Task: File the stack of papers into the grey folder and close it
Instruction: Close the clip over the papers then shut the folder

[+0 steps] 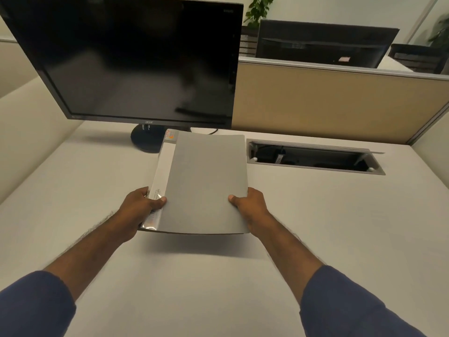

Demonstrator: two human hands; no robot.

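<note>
The grey folder (206,183) is closed and held a little above the desk, casting a shadow under its near edge. Its white spine strip with a printed label runs along the left side. My left hand (141,207) grips the near left corner at the spine, thumb on top. My right hand (250,203) grips the near right edge, thumb on the cover. No loose papers show; whatever is inside the folder is hidden by the cover.
A black monitor (136,59) on a round stand (145,139) rises just behind the folder. An open cable hatch (315,158) is set into the desk (340,227) at the right. A tan partition (340,103) closes the back.
</note>
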